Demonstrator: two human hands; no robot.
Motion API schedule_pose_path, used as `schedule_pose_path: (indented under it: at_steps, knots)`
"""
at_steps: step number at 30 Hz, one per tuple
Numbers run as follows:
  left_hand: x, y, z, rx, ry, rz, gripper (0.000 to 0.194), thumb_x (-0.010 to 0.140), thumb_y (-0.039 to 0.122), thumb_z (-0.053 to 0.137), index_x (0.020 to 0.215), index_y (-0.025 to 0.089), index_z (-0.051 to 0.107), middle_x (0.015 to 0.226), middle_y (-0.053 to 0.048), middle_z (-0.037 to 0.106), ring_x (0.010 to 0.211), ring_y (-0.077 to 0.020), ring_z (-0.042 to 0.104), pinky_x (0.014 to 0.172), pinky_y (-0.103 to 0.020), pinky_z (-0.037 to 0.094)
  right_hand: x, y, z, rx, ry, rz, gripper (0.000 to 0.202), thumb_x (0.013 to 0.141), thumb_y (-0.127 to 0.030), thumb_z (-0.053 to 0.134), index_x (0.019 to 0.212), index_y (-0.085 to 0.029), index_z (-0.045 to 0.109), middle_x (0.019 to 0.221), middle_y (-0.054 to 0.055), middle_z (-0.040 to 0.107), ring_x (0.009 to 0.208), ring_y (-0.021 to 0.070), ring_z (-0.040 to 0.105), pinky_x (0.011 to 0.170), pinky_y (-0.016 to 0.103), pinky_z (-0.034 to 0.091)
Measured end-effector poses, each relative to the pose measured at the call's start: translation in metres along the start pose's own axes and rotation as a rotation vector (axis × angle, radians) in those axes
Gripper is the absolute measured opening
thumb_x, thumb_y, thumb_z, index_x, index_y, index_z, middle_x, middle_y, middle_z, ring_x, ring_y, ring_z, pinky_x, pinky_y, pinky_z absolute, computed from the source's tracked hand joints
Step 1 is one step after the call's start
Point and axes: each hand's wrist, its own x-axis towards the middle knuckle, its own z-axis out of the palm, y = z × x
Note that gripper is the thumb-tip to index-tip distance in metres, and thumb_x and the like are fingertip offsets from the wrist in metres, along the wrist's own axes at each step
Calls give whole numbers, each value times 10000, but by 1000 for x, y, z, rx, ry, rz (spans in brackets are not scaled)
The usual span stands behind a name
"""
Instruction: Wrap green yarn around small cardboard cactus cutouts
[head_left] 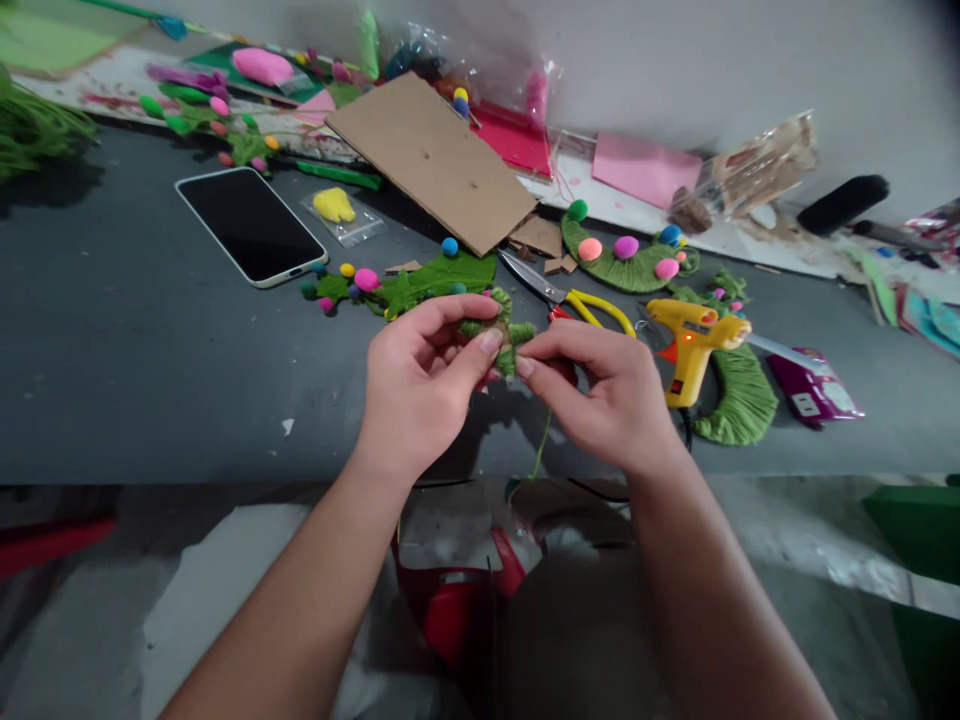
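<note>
A small star-like shape wrapped in green yarn point(519, 333) is held up above the grey table, near its front edge. My left hand point(424, 375) pinches it between thumb and fingers from the left. On its right side, my right hand point(600, 385) has thumb and index finger closed at the green yarn. A loose strand of yarn point(542, 445) hangs below the right fingers. Just behind the hands lie scissors with yellow and red handles point(592, 308) and green leafy pieces with coloured pompoms point(442, 278).
A yellow glue gun point(694, 345) with a lit orange light stands right of my right hand, beside a green wrapped crescent point(741, 400) and purple packet point(816, 385). Farther back are a phone point(251, 225), cardboard point(435, 160) and a pompom-covered crescent point(619, 262).
</note>
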Motion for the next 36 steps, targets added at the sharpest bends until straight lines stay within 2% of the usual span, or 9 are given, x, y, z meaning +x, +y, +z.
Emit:
schedule_pose_path:
  at_steps: [2, 6, 10, 14, 20, 25, 31, 36]
  knots:
    - [-1, -1, -1, -36, -11, -4, 203, 783, 154, 822, 976, 190, 773, 828, -4, 746, 570, -79, 629, 564, -205, 590, 1, 3, 1, 100, -4, 79, 102, 882, -158, 709, 780, -163, 713, 700, -14, 651, 628, 101, 506, 582, 259, 387]
    - [-2, -3, -3, -129, -55, -41, 206, 798, 159, 812, 994, 204, 766, 794, 2, 725, 563, -85, 633, 542, -208, 568, 4, 12, 1, 378, -98, 214, 196, 859, -251, 777, 702, -166, 696, 619, -41, 576, 569, 83, 438, 544, 252, 356]
    - [-1, -3, -2, -178, -70, -60, 207, 788, 165, 814, 984, 195, 757, 750, 3, 698, 556, -99, 636, 524, -226, 550, 6, 21, 0, 543, -130, 286, 158, 811, -293, 836, 737, -184, 750, 674, -28, 643, 615, 99, 517, 603, 256, 424]
    - [0, -1, -1, -220, -85, -74, 196, 784, 134, 806, 965, 195, 761, 710, 16, 677, 549, -95, 630, 517, -222, 537, 4, 24, 0, 569, -116, 303, 109, 817, -281, 836, 774, -196, 782, 706, -19, 680, 638, 104, 543, 627, 257, 442]
    - [-1, 1, -5, -211, -154, -99, 187, 799, 128, 802, 968, 197, 763, 723, 12, 691, 568, -93, 637, 525, -209, 531, 9, 30, -4, 430, -72, 258, 148, 817, -322, 844, 834, -183, 795, 749, -1, 716, 673, 115, 566, 646, 258, 447]
    - [-2, 8, -7, 16, -246, -85, 143, 816, 168, 797, 951, 188, 753, 694, 13, 680, 550, -101, 615, 521, -219, 516, 22, 33, -14, 190, -35, 162, 218, 842, -382, 810, 838, -165, 785, 710, 5, 691, 632, 119, 524, 585, 269, 400]
    - [-5, 8, -2, 427, -196, 47, 115, 837, 178, 745, 950, 194, 758, 742, -12, 714, 593, -134, 601, 546, -255, 483, 26, 18, -21, -82, -101, 79, 158, 908, -280, 713, 806, -162, 734, 600, -33, 542, 563, 98, 408, 537, 275, 315]
    - [-4, 1, -1, 416, -142, 4, 140, 812, 174, 764, 951, 184, 773, 707, -12, 703, 556, -127, 569, 502, -251, 438, 23, 4, -11, -150, -78, 86, 105, 905, -209, 684, 816, -169, 721, 602, -31, 536, 571, 105, 419, 557, 284, 320]
